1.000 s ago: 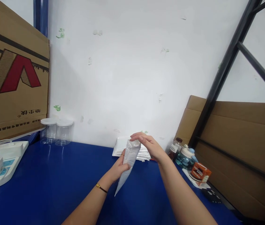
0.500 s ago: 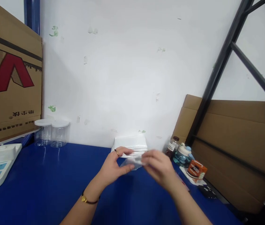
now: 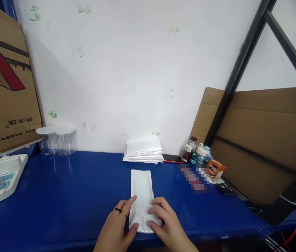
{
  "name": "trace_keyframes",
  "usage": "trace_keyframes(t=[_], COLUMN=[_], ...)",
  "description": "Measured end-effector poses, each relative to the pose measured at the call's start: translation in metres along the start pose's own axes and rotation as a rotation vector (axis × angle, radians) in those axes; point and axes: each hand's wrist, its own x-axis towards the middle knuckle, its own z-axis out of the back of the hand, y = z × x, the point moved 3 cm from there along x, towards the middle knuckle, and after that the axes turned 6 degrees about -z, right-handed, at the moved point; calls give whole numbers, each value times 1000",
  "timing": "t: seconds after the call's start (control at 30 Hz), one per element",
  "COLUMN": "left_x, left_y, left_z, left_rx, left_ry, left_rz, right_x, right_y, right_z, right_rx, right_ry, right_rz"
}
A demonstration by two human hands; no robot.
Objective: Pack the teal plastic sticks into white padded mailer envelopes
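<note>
A long white padded packet (image 3: 142, 190) lies flat on the blue table, its near end close to the front edge. My left hand (image 3: 118, 224) rests at its left side, fingers apart, with fingertips on the packet's edge. On the right side, my right hand (image 3: 166, 220) has its fingers curved and spread, touching the packet's lower right part. Neither hand is closed round it. Farther back, against the wall, is a stack of similar white packets (image 3: 144, 149).
Two clear jars with white lids (image 3: 66, 141) stand at the back left, near a power strip (image 3: 6, 175). To the right are a phone (image 3: 172, 158), a dark-capped bottle (image 3: 189, 149), a blue-and-white bottle (image 3: 201, 154) and an orange box (image 3: 215, 170).
Both hands have come down and nearer, from handling a clear, crinkled item in the air to touching a white packet on the table. The view has tilted down.
</note>
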Motion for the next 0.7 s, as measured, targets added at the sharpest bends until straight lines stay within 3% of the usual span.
trace_keyframes(t=[0.07, 0.17, 0.37, 0.53, 0.63, 0.7], left_x=[-2, -5, 6, 17, 24, 30], left_y=[-4, -7, -11, -15, -19, -21], left_z=[2, 3, -1, -11, 20, 68], left_rx=[65, 129, 202, 306, 117, -95], left_ry=[26, 172, 242, 239, 227, 60], left_rz=[-122, -263, -252, -294, -270, -201], right_x=[-3, -8, -7, -6, -7, -8], right_y=[2, 7, 9, 10, 12, 14], right_z=[0, -2, -10, -7, -2, 0], right_rx=[-64, -187, -453, -578, -558, -540], right_ry=[-22, 15, 87, 124, 136, 130], right_rz=[63, 163, 203, 354, 386, 376])
